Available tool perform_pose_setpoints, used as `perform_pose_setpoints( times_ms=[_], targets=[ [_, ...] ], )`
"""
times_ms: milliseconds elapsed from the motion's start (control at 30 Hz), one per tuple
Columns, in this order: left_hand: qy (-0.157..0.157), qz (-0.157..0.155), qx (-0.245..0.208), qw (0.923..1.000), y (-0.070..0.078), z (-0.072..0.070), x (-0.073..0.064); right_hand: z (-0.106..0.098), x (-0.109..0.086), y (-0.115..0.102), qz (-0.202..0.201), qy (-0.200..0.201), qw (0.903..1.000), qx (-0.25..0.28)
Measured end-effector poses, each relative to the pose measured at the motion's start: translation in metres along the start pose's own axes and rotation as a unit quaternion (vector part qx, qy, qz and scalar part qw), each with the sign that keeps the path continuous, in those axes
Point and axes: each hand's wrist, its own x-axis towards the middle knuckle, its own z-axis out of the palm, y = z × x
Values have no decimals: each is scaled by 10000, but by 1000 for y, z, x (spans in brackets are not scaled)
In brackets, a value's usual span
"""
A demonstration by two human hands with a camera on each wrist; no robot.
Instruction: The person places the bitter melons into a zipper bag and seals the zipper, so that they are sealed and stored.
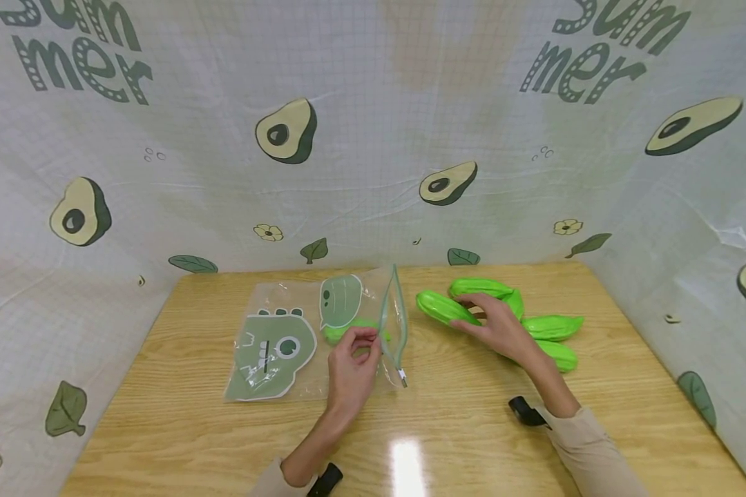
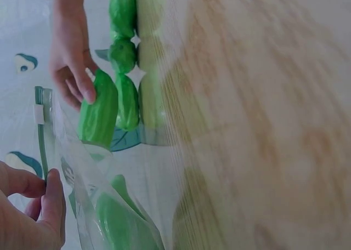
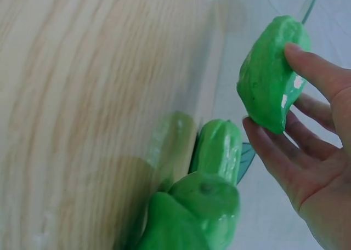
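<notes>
A clear zip bag (image 1: 298, 373) with a green dinosaur print lies on the wooden table, its green-edged mouth facing right. My left hand (image 1: 351, 369) pinches the near lip of that mouth, which gapes. Inside the bag is one bright green ridged vegetable, like a bitter melon (image 2: 118, 220). My right hand (image 1: 497, 324) holds another green bitter melon (image 3: 271, 69) between thumb and fingers, raised off the table to the right of the bag mouth. Several more bitter melons (image 1: 553, 327) lie behind and beside the right hand, partly hidden by it.
The wooden table (image 1: 224, 442) meets a hanging cloth (image 1: 360, 228) printed with avocados and leaves at its back and sides. A white zip slider (image 1: 402, 374) sits at the near end of the bag's mouth. Black straps (image 1: 525, 412) circle both wrists.
</notes>
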Motion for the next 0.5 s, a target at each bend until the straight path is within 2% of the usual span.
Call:
perform_pose_setpoints(
  times_ms=[500],
  targets=[
    [10,104,89,9999,-1,0,-1,1,8,-20,-451,131,9989,-14]
  ],
)
